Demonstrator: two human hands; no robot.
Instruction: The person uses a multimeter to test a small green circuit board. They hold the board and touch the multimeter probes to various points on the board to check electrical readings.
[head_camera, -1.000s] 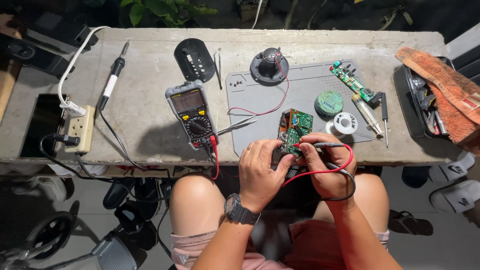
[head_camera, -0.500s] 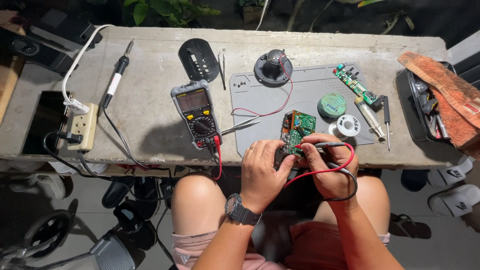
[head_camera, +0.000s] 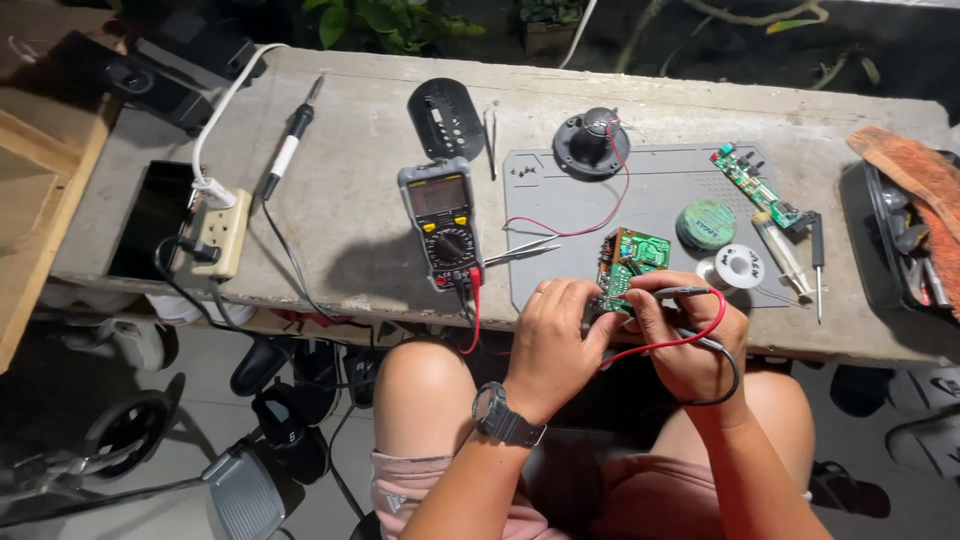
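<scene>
left hand (head_camera: 548, 345), right hand (head_camera: 690, 345) gripping green circuit board (head_camera: 630, 265) at bench (head_camera: 340, 220) front edge | multimeter (head_camera: 442, 222) just left, solder spool (head_camera: 738, 266) right | bare patch mid-left

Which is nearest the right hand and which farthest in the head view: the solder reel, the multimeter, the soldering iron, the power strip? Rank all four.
From the right hand:
1. Solder reel, just above the hand on the grey mat.
2. Multimeter, to the left, off the mat.
3. Soldering iron, farther left, toward the bench's back.
4. Power strip, near the bench's left end.
</scene>
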